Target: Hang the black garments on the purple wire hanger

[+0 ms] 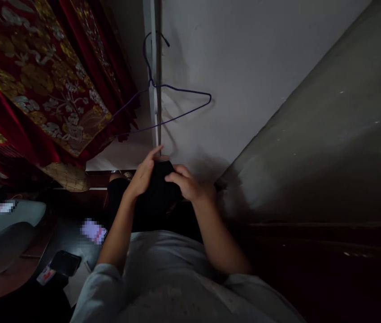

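A dark folded cloth (161,181), black in this dim light, is held up in front of my body between my two hands. My left hand (142,176) grips its left side, with one finger stretched up past the top edge and the others partly hidden. On the right side, my right hand (188,183) pinches the cloth between thumb and fingers. The lower part of the cloth merges with the dark clothing on my lap, so its full shape is hidden. Above both hands a purple wire hanger (187,90) hangs against a narrow upright post (154,58).
Red fabric with gold and silver embroidery (36,76) hangs at the upper left. A pale wall (227,54) faces me, with a grey-green slanted surface (328,134) on the right. At lower left lie a lit phone (93,230), a dark phone-like object (65,263) and a grey chair (15,220).
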A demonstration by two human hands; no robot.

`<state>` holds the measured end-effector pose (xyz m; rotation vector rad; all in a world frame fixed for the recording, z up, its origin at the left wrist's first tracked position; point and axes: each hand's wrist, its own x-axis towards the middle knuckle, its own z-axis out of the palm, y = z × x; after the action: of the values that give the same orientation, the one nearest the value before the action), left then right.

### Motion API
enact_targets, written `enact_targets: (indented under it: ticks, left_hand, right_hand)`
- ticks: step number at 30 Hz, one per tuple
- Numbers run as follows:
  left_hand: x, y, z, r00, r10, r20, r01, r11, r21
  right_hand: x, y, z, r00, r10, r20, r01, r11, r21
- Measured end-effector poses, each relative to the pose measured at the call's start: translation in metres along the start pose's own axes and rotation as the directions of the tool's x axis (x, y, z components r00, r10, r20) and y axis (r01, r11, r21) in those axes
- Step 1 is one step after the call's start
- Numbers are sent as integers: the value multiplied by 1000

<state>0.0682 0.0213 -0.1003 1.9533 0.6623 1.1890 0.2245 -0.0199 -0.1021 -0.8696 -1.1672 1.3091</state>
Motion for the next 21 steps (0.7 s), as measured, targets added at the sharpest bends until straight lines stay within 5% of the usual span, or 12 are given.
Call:
enact_targets:
  ticks: [3,6,9,15,21]
  left_hand:
    - [-7,-27,-12,957,-133,258,106,987,118]
    - [-20,-51,-35,875,-302,379,185,931,315]
    - [-29,-64,-70,874,-399,278,225,839,495]
    - [-27,-54,-105,907,-367,206,168,764,624]
    - [-9,-43,-121,949,-316,6,197,606,771]
  right_hand:
    - [-1,-36,-25,969,-72,236,126,966,-225]
    - [17,-60,-55,958,-268,102,285,846,-451]
    - [62,-62,-78,881,-466,-85,352,763,-542]
    - [167,-25,-79,842,-487,-233,277,760,-588]
    - [167,-32,-106,876,-397,-274,53,644,-763]
